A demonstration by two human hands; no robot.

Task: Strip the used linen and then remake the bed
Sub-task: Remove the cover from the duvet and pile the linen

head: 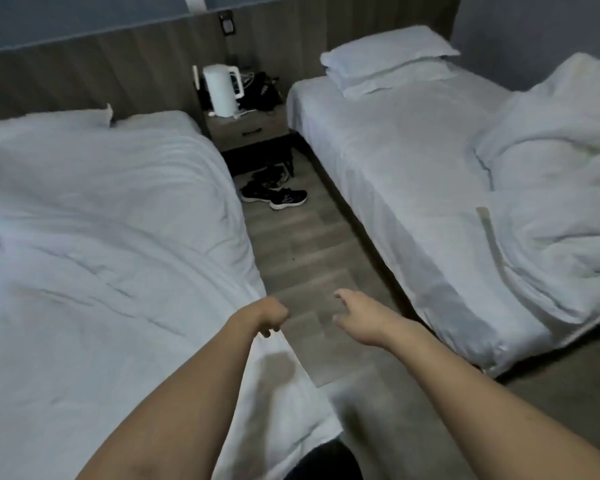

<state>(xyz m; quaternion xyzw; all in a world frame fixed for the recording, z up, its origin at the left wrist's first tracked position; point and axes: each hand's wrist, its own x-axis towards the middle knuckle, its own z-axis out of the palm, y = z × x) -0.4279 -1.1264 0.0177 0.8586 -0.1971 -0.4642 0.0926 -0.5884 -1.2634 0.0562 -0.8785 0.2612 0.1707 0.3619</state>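
Left hand (pixel 272 315) curled into a fist at the aisle-side edge of the near bed, fingers seemingly pinching the rumpled white duvet cover (pixel 118 244) right at its hem, though the pinch itself hidden under the knuckles. Right hand (pixel 355 315) held out over the grey wood-plank floor (pixel 298 247), fingers spread and loosely bent, gripping nothing, just beside the left one. Duvet spread across the whole left bed, draped over the side and down towards the floor near the body; likely soft, limp and light per handful but bulky and draggy as a whole, prone to bunching and sliding rather than lifting flat. Best purchase probably along the hem or at a corner, both hands set well apart on the same edge. Narrow aisle between the two beds as the only room for pulling, partly taken at the far end by a pair of black trainers (pixel 274 195) and a dark wooden bedside cabinet (pixel 250 131) carrying a white electric kettle (pixel 222 90) — worth keeping flung cloth away from that. Across the aisle, a second bed with a smooth white fitted sheet (pixel 395 174), two stacked white pillows (pixel 388 62) at the head and a heaped white quilt (pixel 551 181) along its far side.
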